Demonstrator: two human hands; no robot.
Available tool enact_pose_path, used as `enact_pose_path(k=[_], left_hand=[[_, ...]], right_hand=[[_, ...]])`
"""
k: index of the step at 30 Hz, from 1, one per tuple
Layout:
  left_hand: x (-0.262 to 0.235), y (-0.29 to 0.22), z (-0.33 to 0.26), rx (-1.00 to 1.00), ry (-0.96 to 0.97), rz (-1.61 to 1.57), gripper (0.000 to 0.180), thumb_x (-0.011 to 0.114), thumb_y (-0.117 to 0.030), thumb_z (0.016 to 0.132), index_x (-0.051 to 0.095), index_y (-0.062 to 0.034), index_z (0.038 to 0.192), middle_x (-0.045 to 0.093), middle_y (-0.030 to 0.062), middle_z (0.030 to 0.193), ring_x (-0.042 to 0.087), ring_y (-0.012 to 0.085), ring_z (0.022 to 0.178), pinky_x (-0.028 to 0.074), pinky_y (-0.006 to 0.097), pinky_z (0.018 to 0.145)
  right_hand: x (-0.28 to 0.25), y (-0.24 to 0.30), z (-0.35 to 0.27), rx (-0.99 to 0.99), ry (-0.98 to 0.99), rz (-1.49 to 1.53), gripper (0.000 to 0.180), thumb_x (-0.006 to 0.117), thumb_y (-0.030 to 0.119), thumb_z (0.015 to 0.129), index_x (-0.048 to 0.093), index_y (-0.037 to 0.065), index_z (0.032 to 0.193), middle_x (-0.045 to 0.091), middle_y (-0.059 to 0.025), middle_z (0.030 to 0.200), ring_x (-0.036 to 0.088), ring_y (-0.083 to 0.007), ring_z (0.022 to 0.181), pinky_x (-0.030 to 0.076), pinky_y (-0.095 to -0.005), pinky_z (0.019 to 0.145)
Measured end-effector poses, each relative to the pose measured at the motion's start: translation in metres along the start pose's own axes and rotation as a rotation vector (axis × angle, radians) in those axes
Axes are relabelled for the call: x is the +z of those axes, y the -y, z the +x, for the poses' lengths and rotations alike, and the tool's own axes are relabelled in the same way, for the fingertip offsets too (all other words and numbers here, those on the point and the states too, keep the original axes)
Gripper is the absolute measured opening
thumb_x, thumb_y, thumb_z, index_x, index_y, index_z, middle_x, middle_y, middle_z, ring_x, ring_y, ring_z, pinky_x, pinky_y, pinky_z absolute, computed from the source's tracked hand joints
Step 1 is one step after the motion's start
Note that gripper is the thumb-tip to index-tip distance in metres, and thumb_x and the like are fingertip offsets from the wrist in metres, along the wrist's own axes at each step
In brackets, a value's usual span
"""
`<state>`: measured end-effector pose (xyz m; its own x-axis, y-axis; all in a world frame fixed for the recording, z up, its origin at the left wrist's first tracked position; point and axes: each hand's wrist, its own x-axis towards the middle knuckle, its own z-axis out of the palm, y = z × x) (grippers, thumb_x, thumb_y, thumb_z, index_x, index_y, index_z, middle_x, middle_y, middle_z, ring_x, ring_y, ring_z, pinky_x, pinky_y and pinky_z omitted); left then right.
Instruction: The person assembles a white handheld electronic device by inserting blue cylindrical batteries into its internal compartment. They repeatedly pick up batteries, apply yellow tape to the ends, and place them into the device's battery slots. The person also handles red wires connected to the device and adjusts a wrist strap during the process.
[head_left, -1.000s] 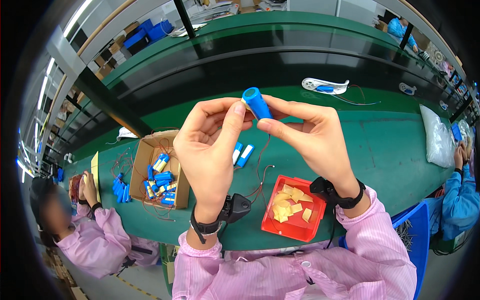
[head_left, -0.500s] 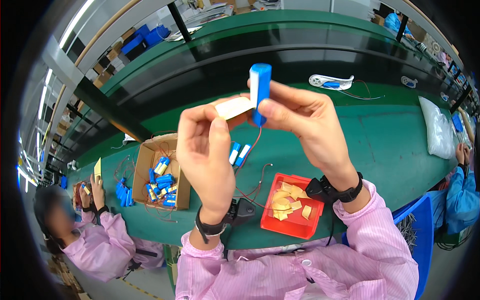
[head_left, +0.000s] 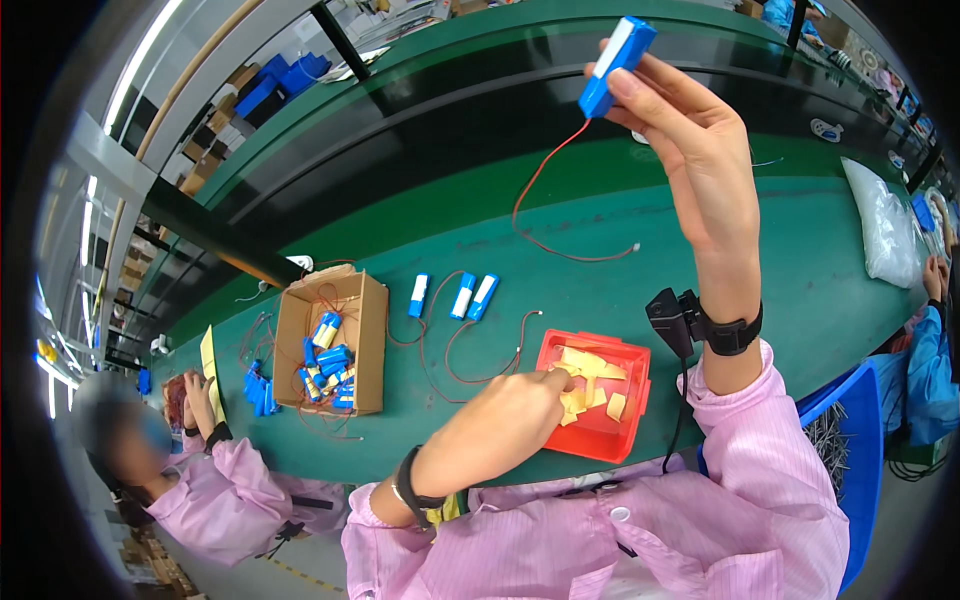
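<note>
My right hand (head_left: 690, 125), raised at the upper right, grips a blue cylindrical battery pack (head_left: 618, 65) with a white strip along its side. A thin red wire (head_left: 517, 205) hangs from its lower end to a small white connector. My left hand (head_left: 515, 410) reaches down to the red plastic tray (head_left: 594, 440), its fingers bunched over cream-yellow paper pieces (head_left: 595, 365). The fingertips are partly hidden, so whatever they pinch is unclear. Left of the tray, several wired blue battery packs (head_left: 463, 297) with white strips lie on the green table.
An open cardboard box (head_left: 370, 345) holds more blue packs, with another pile (head_left: 258, 390) beside it. A co-worker in pink (head_left: 215, 500) sits at the left. White plastic bag (head_left: 880, 225) and blue bin (head_left: 865, 450) are at the right. A dark belt (head_left: 420, 130) runs behind.
My right hand has lifted the battery pack up and right, tilting it. My left hand has left the pack and dropped to the red tray; the cream piece it held is no longer distinguishable.
</note>
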<state>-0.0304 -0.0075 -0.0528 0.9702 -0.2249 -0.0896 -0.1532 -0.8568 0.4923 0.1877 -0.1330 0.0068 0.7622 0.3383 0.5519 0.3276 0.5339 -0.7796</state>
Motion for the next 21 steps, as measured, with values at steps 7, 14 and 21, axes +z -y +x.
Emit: enact_pose_path(k=[7, 14, 21], left_hand=[[-0.06, -0.002, -0.008, -0.147, -1.144, -0.138, 0.033, 0.06, -0.009, 0.095, 0.059, 0.0022, 0.126, 0.069, 0.0126, 0.105, 0.066, 0.0198, 0.098, 0.051, 0.034, 0.084], [-0.039, 0.014, -0.008, -0.197, -0.929, -0.623, 0.038, 0.061, -0.013, 0.099, 0.054, 0.0042, 0.133, 0.055, -0.0011, 0.076, 0.051, 0.0033, 0.064, 0.038, 0.019, 0.057], [-0.019, 0.044, -0.025, -0.37, -0.921, -0.159, 0.025, 0.071, -0.013, 0.092, 0.07, 0.0026, 0.111, 0.06, 0.0036, 0.06, 0.052, 0.0067, 0.051, 0.037, 0.025, 0.046]], right_hand=[[0.029, -0.001, -0.019, 0.221, 0.222, 0.026, 0.036, 0.075, 0.011, 0.086, 0.068, -0.005, 0.118, 0.073, -0.014, 0.108, 0.07, -0.0184, 0.097, 0.054, -0.0311, 0.091], [0.062, -0.017, -0.045, 0.445, 0.431, 0.153, 0.033, 0.081, 0.01, 0.08, 0.072, -0.006, 0.107, 0.074, -0.0129, 0.098, 0.07, -0.0151, 0.088, 0.056, -0.0279, 0.078], [0.043, -0.028, -0.03, 0.314, 0.49, -0.218, 0.046, 0.079, 0.018, 0.083, 0.067, 0.0, 0.124, 0.067, -0.0107, 0.117, 0.067, -0.0153, 0.093, 0.054, -0.0293, 0.08]])
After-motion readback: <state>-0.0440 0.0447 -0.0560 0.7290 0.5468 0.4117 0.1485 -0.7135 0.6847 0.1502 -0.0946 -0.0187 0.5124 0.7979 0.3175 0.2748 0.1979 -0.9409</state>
